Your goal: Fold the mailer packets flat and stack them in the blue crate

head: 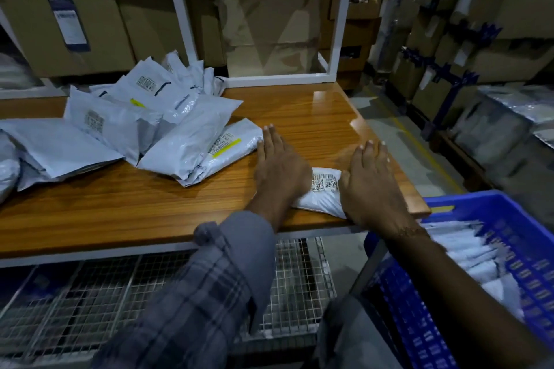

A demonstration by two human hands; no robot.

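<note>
On the wooden bench [150,204], left of the blue crate [491,249], my left hand [281,168] and right hand [368,180] press flat-fingered on a mailer packet [322,198]; it looks soft, light and slippery, so I judge its folded edges best to take.

The left arm wears a grey plaid sleeve [207,287] with darker crossing stripes, its cuff rolled back into a thick fold just behind the wrist, so the left hand [280,168] and wrist are bare. The right forearm is bare, with no sleeve on it. A thin patterned band [409,231] circles the wrist behind the right hand [370,180].
</note>
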